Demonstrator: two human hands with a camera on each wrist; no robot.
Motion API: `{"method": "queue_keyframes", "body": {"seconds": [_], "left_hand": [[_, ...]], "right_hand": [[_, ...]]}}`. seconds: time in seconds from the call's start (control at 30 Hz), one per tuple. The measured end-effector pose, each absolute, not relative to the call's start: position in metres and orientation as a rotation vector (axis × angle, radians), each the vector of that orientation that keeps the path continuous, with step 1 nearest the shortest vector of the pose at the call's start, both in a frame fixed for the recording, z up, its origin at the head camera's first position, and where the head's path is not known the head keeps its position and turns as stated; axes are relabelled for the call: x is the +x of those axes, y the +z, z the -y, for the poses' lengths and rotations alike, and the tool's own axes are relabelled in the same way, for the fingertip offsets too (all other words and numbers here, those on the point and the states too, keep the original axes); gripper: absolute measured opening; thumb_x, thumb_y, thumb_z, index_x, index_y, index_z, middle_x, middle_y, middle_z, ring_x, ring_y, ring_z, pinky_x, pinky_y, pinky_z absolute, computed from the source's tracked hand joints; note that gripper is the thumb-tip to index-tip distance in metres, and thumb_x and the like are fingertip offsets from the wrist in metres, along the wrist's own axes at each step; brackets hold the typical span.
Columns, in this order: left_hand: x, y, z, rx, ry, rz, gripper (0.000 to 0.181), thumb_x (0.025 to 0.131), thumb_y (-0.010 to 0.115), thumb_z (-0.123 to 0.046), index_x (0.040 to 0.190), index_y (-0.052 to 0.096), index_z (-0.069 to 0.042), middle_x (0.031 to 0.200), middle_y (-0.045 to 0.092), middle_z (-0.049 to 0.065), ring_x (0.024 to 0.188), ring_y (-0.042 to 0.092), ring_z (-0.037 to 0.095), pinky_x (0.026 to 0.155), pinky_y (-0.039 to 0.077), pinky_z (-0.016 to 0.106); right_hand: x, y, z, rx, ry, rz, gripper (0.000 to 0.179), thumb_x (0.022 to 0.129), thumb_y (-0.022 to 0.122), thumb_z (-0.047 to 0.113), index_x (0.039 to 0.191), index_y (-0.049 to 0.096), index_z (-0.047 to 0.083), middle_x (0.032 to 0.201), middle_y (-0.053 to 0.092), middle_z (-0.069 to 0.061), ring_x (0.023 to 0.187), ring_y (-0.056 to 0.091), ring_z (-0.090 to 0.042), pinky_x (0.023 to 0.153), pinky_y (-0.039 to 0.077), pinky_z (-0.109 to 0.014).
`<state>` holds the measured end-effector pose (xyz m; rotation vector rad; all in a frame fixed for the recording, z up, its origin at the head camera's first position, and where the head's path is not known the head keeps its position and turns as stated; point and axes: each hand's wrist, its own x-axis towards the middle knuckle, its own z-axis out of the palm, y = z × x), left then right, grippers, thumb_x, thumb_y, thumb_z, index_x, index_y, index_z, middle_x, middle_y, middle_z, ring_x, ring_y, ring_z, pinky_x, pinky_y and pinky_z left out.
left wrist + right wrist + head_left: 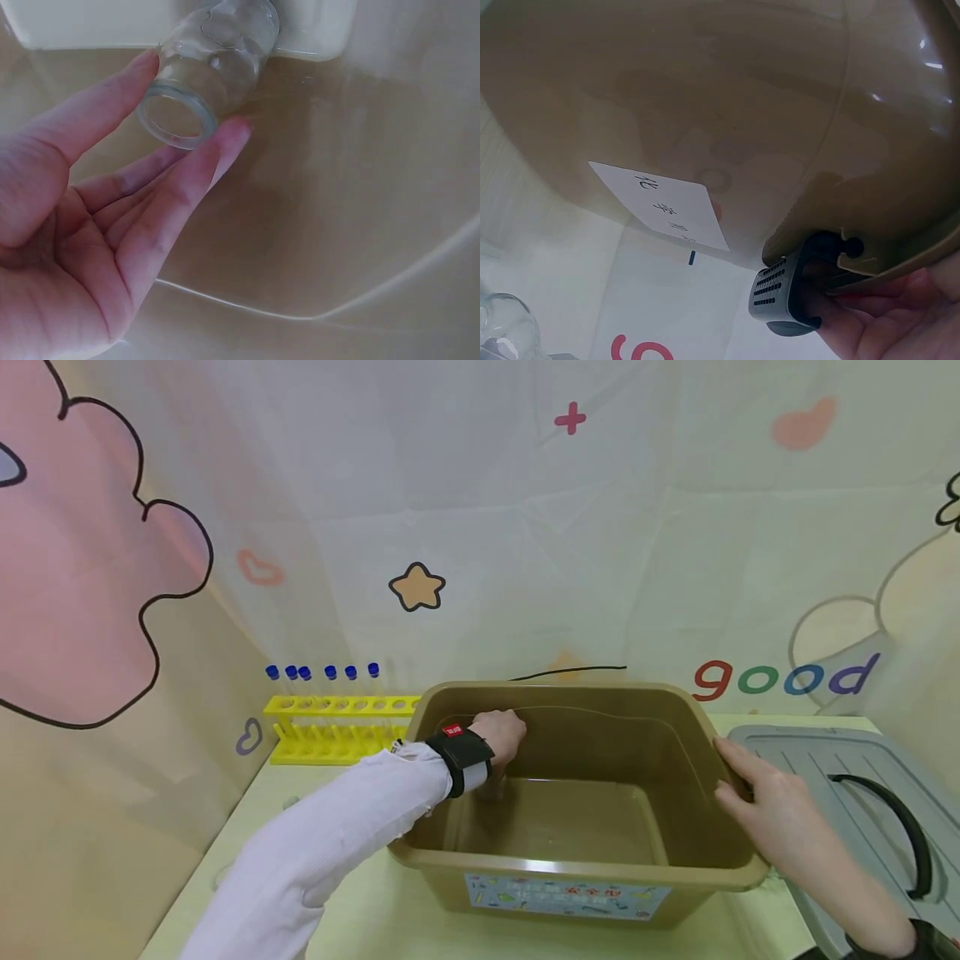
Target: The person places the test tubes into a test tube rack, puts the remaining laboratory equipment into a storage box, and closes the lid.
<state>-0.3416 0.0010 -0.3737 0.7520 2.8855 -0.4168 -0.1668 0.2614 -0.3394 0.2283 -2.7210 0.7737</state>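
Inside the brown plastic bin (592, 822), my left hand (501, 733) reaches down by the left wall. Its thumb and fingertips pinch the neck of a clear glass bottle (229, 45), whose open mouth faces the palm in the left wrist view. The bottle's far end runs out of that view, over a pale, round-cornered panel (90, 26). My right hand (776, 802) grips the bin's right rim, thumb and fingers on either side. A black latch (780, 289) sits against the fingers in the right wrist view. A printed label (570, 897) covers part of the bin's front.
Behind the bin's left side stands a yellow test tube rack (330, 752) with several blue-capped tubes (330, 672). A grey lid (817, 752) with a black handle (896, 822) lies at the right. Clear glassware (508, 326) stands near the bin in the right wrist view.
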Motion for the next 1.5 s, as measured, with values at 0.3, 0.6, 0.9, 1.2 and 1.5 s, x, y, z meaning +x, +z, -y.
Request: {"method": "queue_keyframes", "body": {"seconds": [0.3, 0.6, 0.9, 1.2, 1.5], "left_hand": [[-0.316, -0.349, 0.002, 0.728, -0.407, -2.928, 0.014, 0.069, 0.077, -0.013, 0.079, 0.068, -0.013, 0.08, 0.062, 0.001, 0.068, 0.059, 0.018, 0.051, 0.047, 0.037], [-0.309, -0.329, 0.005, 0.758, -0.434, -2.89, 0.029, 0.06, 0.083, -0.019, 0.084, 0.067, -0.012, 0.082, 0.061, 0.001, 0.069, 0.057, 0.016, 0.051, 0.048, 0.034], [-0.304, -0.296, 0.004, 0.842, -0.316, -2.817, 0.019, 0.074, 0.066, -0.012, 0.067, 0.049, -0.011, 0.07, 0.043, 0.0, 0.06, 0.039, 0.013, 0.048, 0.036, 0.028], [-0.294, -0.26, 0.007, 1.002, -0.168, -2.768, 0.018, 0.084, 0.062, -0.014, 0.074, 0.048, -0.008, 0.068, 0.037, -0.001, 0.061, 0.035, 0.011, 0.053, 0.029, 0.023], [-0.281, -0.223, 0.049, 0.951, 0.048, -2.923, 0.027, 0.086, 0.063, -0.021, 0.071, 0.047, -0.007, 0.064, 0.036, -0.001, 0.057, 0.038, 0.012, 0.053, 0.03, 0.023]], "right_hand": [[-0.165, -0.338, -0.262, 0.215, 0.775, 2.748, 0.05, 0.086, 0.054, 0.004, 0.131, 0.037, -0.009, 0.123, 0.04, -0.033, 0.106, 0.04, -0.052, 0.078, 0.035, -0.06], [-0.166, -0.339, -0.26, 0.218, 0.769, 2.73, 0.048, 0.085, 0.054, 0.003, 0.129, 0.039, -0.01, 0.123, 0.041, -0.033, 0.105, 0.041, -0.052, 0.078, 0.036, -0.06], [-0.166, -0.34, -0.262, 0.217, 0.774, 2.728, 0.049, 0.085, 0.054, 0.004, 0.13, 0.038, -0.009, 0.122, 0.042, -0.033, 0.105, 0.04, -0.052, 0.078, 0.035, -0.06], [-0.168, -0.342, -0.263, 0.223, 0.776, 2.722, 0.05, 0.086, 0.055, 0.005, 0.131, 0.038, -0.008, 0.122, 0.042, -0.033, 0.104, 0.041, -0.053, 0.077, 0.035, -0.06], [-0.167, -0.343, -0.262, 0.21, 0.77, 2.728, 0.049, 0.085, 0.054, 0.005, 0.131, 0.039, -0.008, 0.12, 0.043, -0.034, 0.102, 0.043, -0.052, 0.075, 0.037, -0.059]]}}
